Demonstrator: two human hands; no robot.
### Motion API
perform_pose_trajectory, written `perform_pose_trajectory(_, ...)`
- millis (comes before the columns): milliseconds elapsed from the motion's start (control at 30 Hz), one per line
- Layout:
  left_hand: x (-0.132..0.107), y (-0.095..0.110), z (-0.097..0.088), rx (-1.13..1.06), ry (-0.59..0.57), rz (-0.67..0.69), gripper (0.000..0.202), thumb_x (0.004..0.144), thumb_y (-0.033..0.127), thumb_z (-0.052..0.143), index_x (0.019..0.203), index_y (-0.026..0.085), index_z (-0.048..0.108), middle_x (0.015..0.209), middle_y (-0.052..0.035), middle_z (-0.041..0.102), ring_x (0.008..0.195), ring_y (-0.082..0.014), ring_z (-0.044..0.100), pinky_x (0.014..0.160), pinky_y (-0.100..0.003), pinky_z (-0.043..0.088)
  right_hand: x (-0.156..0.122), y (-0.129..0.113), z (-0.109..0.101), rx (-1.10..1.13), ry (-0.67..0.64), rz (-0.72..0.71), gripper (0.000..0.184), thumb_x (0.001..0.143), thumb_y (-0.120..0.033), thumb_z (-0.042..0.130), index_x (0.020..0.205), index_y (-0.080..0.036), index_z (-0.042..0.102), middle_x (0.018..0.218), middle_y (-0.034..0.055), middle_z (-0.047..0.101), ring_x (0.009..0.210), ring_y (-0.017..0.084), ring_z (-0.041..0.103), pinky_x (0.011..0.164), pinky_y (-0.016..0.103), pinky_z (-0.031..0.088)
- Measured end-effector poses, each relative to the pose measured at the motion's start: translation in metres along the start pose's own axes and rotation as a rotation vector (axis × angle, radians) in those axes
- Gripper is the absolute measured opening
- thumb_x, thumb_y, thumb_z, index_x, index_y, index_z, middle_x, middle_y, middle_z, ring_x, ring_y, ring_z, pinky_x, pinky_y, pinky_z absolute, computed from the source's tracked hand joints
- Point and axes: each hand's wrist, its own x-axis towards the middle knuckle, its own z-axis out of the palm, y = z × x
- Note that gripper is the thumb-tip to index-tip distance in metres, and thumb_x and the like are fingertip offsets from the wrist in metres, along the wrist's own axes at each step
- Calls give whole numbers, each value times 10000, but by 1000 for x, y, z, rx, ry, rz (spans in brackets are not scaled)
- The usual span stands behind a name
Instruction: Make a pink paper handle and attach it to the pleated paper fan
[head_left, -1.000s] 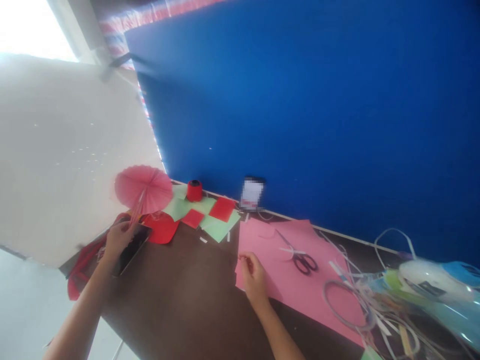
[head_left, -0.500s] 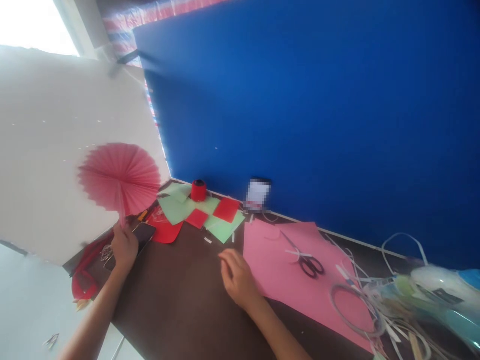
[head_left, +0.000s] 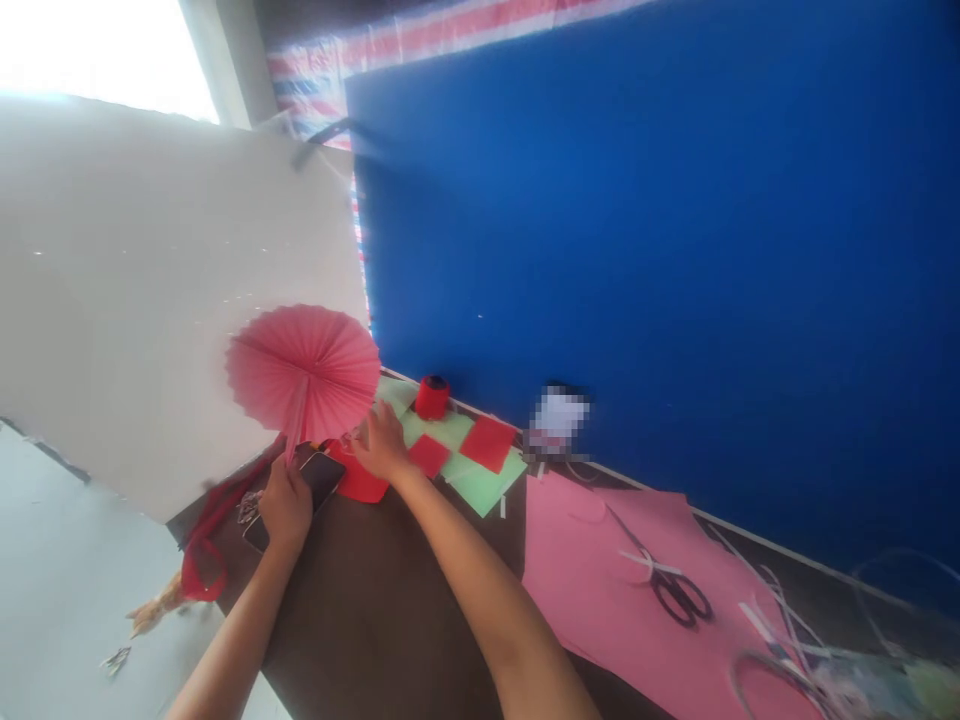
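Observation:
A round pink pleated paper fan (head_left: 315,365) stands upright on its narrow handle. My left hand (head_left: 285,505) is closed around the handle's lower end, above a dark phone (head_left: 322,478) on the brown table. My right hand (head_left: 382,440) is at the fan's lower right edge, fingers apart; whether they touch the paper I cannot tell. Beneath and beside that hand lie a red paper piece (head_left: 361,484), red squares (head_left: 487,444) and light green sheets (head_left: 480,488).
Black-handled scissors (head_left: 679,597) lie on a large pink sheet (head_left: 585,580) at the right. A red roll (head_left: 433,398) stands by the blue panel (head_left: 637,250). White strips and a ring (head_left: 750,665) are at the lower right. Red ribbon (head_left: 202,570) hangs over the table's left edge.
My right hand has moved left from beside the pink sheet to the fan's edge. The view has turned left, so things appear further right. My left hand still holds the fan.

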Motion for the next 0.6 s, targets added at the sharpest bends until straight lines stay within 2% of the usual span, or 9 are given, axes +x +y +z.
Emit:
perform_pose_trajectory(67, -1, 2, -1, -14, -2, -3, 286, 892, 250, 338, 1105, 154, 503, 841, -99, 641, 621, -191, 573, 551, -269, 335, 15, -1, 8, -24, -23, 43, 702, 741, -313, 568, 1332, -57, 289, 1448, 230, 171, 1343, 334, 97, 1051, 489, 154)
perform_pose_trajectory(167, -1, 5, -4, -44, -28, -1, 273, 890, 225, 343, 1098, 170, 510, 869, -88, 651, 641, -189, 587, 562, -264, 336, 29, 2, 16, -55, -35, 121, 730, 729, -236, 566, 1343, 7, 255, 1437, 279, 153, 1338, 377, 73, 1044, 535, 111)
perform_pose_trajectory(300, -1, 9, -7, -43, -84, 12, 259, 896, 240, 338, 1064, 175, 524, 856, -86, 654, 641, -197, 592, 543, -262, 313, 38, 12, 12, -95, -13, 219, 722, 747, -152, 508, 1392, -70, 193, 1461, 232, 126, 1339, 379, 78, 1028, 559, 120)
perform_pose_trajectory(367, 0, 10, -7, -44, -102, 12, 265, 899, 244, 334, 1071, 164, 520, 869, -99, 652, 664, -206, 599, 546, -262, 310, 39, 22, 3, -107, -3, 258, 759, 737, -127, 505, 1408, -106, 150, 1456, 222, 162, 1323, 380, 162, 1008, 544, 189)
perform_pose_trajectory(467, 0, 10, -6, -49, -124, 3, 269, 902, 237, 329, 1073, 150, 517, 877, -113, 649, 689, -218, 605, 552, -264, 305, 36, 38, -10, -105, -19, 275, 773, 730, -109, 493, 1409, -101, 123, 1383, 233, 325, 1198, 327, 413, 936, 434, 338)
perform_pose_trajectory(533, -1, 9, -6, -49, -139, -1, 260, 899, 230, 337, 1064, 157, 524, 866, -108, 651, 678, -218, 605, 550, -265, 298, 33, 47, -15, -101, -42, 262, 724, 725, -117, 493, 1384, -86, 195, 1308, 217, 430, 1105, 286, 503, 867, 361, 400)
perform_pose_trajectory(600, -1, 9, -6, -48, -147, -7, 252, 896, 223, 347, 1061, 164, 528, 852, -101, 653, 672, -218, 605, 550, -266, 293, 28, 52, -18, -108, -44, 260, 629, 729, -139, 490, 1328, -82, 306, 1221, 200, 509, 1024, 283, 551, 805, 352, 430)
